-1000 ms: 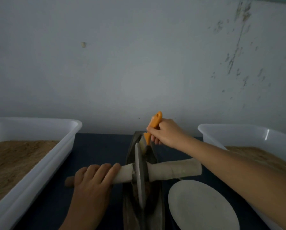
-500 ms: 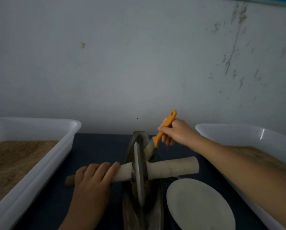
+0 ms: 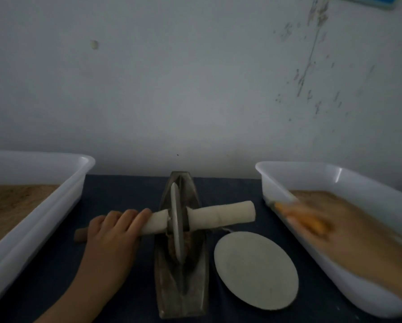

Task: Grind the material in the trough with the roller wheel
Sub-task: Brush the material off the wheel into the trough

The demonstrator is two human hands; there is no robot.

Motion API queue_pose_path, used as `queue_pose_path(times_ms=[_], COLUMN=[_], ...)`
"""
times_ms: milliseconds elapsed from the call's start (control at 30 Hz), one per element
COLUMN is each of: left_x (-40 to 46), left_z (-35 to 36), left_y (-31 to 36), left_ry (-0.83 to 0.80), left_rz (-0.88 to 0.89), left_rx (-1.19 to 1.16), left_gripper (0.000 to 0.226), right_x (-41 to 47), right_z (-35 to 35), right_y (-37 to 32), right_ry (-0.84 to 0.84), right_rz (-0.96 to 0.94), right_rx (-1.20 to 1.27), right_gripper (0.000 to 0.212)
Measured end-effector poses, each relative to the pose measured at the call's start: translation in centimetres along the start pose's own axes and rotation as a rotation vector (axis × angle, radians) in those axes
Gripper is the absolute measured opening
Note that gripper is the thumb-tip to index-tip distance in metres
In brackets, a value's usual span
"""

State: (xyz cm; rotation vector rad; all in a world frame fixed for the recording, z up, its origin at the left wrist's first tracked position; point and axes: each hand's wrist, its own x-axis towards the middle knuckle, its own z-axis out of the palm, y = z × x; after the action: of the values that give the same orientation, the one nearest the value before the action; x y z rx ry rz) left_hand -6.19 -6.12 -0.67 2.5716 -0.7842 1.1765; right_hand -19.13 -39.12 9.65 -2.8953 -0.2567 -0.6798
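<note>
The roller wheel point(image 3: 177, 223) was stood upright in the dark, boat-shaped trough point(image 3: 181, 271) at the middle of the worktop point(image 3: 125, 190), with brown material point(image 3: 188, 240) seen beneath it, and the left end of its white-wrapped axle point(image 3: 221, 215) was gripped by the left hand point(image 3: 116, 231), whose fingers point(image 3: 131, 217) were curled over it. The right hand point(image 3: 330, 220) was blurred over the right white tub point(image 3: 277, 170) with an orange tool point(image 3: 300, 216) at it, though whether its fingers were clamped on that tool could not be told. A white plate point(image 3: 256, 269) was placed just right of the trough, and a left white tub point(image 3: 62, 183) of brown powder was set well apart.
</note>
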Motion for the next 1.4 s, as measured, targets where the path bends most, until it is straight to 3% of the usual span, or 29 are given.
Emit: queue_pose_path(times_ms=[33, 67, 133, 300, 533, 633, 733, 800, 867, 1000, 1100, 1233, 1400], left_x=[0.0, 0.1, 0.2, 0.2, 0.3, 0.3, 0.3, 0.3, 0.3, 0.4, 0.5, 1.3, 3.9], left_z=[0.0, -0.1, -0.3, -0.3, -0.5, -0.6, -0.5, -0.5, -0.5, -0.7, -0.2, 0.3, 1.6], left_y=[0.0, 0.1, 0.2, 0.1, 0.2, 0.2, 0.2, 0.2, 0.2, 0.0, -0.3, -0.7, -0.7], left_ry=[-0.009, -0.016, -0.018, -0.021, -0.038, -0.028, -0.015, -0.017, -0.035, -0.07, -0.085, -0.121, -0.194], left_rz=[0.0, 0.001, 0.006, -0.004, 0.003, -0.001, 0.001, 0.003, 0.01, 0.02, 0.026, 0.047, 0.004], left_rx=[-0.005, -0.006, 0.007, 0.012, 0.031, 0.026, 0.02, 0.027, 0.04, 0.062, 0.069, 0.089, 0.115], left_gripper=[0.042, 0.042, 0.039, 0.038, 0.04, 0.04, 0.04, 0.04, 0.041, 0.04, 0.042, 0.041, 0.058], right_x=[-1.6, -2.9, -4.8, -5.9, -4.6, -4.6, -4.3, -2.7, -0.6, 4.2, 5.6, 6.9, 9.8], right_z=[1.4, 2.7, 4.5, 5.1, 5.4, 6.2, 5.4, 4.3, 4.1, 6.8, 9.2, 10.8, 12.6], right_y=[-0.4, -0.4, -1.2, -3.5, -4.9, -4.4, -3.8, -3.8, -4.2, -5.5, -6.0, -5.6, -4.1], right_ry=[-0.063, -0.121, -0.159, -0.234, -0.388, -0.644, -0.525, -0.225, 0.02, -0.089, -0.097, 0.11, 0.144], right_rz=[-0.087, -0.166, -0.236, -0.346, -0.28, -0.198, -0.116, -0.151, -0.174, -0.183, -0.152, -0.161, -0.093], right_rx=[-0.083, -0.173, -0.277, -0.416, -0.277, -0.256, -0.204, -0.281, -0.233, -0.254, -0.26, -0.24, -0.266], right_gripper=[0.049, 0.053, 0.021, 0.026, 0.034, 0.05, 0.065, 0.084, 0.083, 0.081, 0.068, 0.052, 0.049])
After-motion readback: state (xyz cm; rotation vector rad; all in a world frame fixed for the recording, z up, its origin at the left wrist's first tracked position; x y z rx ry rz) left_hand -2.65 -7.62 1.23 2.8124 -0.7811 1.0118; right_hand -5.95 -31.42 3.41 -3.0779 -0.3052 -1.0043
